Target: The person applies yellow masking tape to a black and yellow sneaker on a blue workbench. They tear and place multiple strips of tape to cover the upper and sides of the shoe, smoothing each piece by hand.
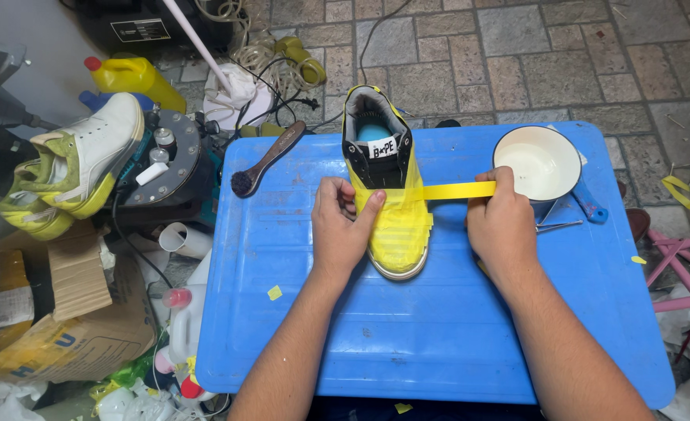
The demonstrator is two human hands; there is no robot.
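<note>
Right hand [502,226] hid the tape roll; left hand [340,230] covered the shoe's [386,195] left side; forearms cut off at near edge

Looking like an informal shoe-cleaning workshop: blue table [283,327] on stone paving, white sneakers [72,171] upper left, brush [267,160], detergent bottles [134,78].
</note>
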